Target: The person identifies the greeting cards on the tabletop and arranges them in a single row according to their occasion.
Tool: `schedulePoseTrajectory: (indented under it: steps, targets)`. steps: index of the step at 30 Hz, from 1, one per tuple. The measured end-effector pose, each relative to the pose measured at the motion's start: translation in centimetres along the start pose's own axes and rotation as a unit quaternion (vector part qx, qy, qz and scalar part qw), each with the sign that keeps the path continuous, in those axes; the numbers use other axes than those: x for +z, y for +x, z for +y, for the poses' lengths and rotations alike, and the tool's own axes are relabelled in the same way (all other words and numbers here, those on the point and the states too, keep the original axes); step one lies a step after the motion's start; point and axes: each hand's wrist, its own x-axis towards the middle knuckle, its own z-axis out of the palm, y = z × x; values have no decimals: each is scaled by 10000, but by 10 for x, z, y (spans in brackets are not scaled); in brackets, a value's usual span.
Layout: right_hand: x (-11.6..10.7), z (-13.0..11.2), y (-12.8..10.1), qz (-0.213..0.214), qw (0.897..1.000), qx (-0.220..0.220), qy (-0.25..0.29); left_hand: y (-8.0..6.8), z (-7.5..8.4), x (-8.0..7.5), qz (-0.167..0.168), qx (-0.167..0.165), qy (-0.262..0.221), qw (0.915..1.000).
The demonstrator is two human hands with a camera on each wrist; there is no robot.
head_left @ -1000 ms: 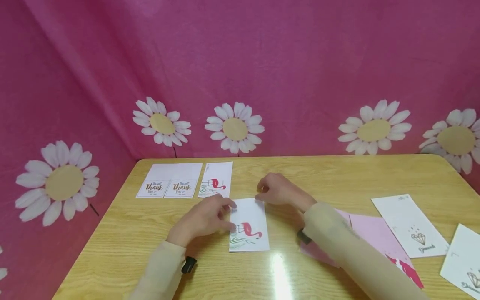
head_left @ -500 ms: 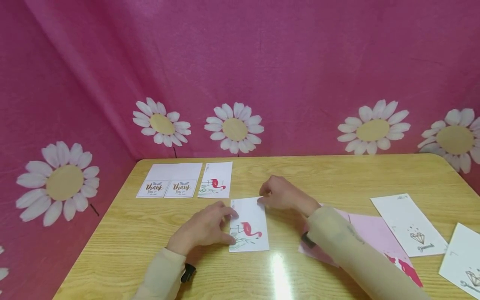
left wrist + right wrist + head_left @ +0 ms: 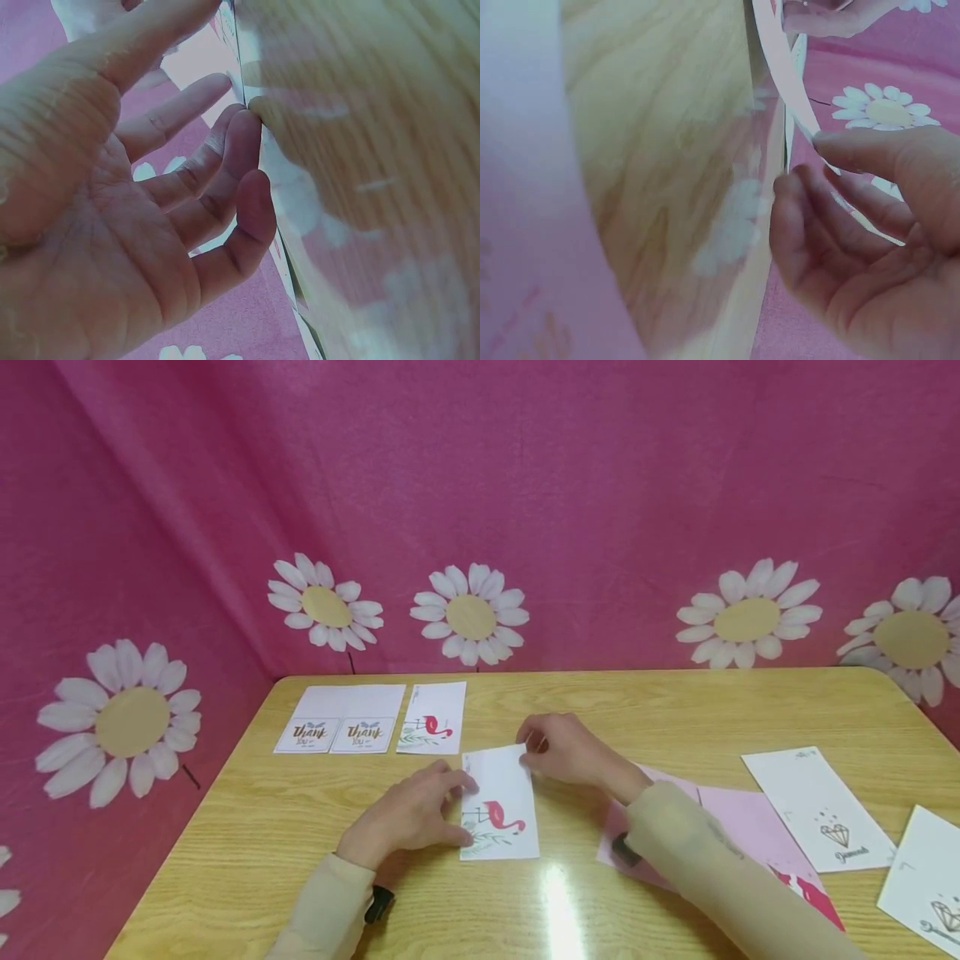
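The right hand (image 3: 570,752) now pinches the far corner of the flamingo card (image 3: 498,806) and peels it up — a moment ago that edge lay flat on the wooden table (image 3: 675,710). The left hand (image 3: 408,814) keeps its straight, relaxed fingers pressed to the card's left edge, pinning it mid-table. A fold looks to be starting — the far end curls toward the person.
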Motion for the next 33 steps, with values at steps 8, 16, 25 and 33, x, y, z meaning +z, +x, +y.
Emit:
schedulePoseTrajectory:
  steps: [8, 16, 25, 33]
  targets:
    - [2, -2, -6, 328, 9975, 71, 618, 0, -1, 2, 177, -8, -87, 9998]
    - [0, 4, -15, 418, 9741, 439, 2177, 1, -3, 1, 567, -415, -863, 9938]
    - [-9, 7, -26, 634, 9624, 566, 2581, 5, 1, 4, 918, -493, -1774, 9786]
    - [-14, 6, -32, 808, 9544, 696, 2787, 8, 7, 7, 1169, -532, -2915, 9479]
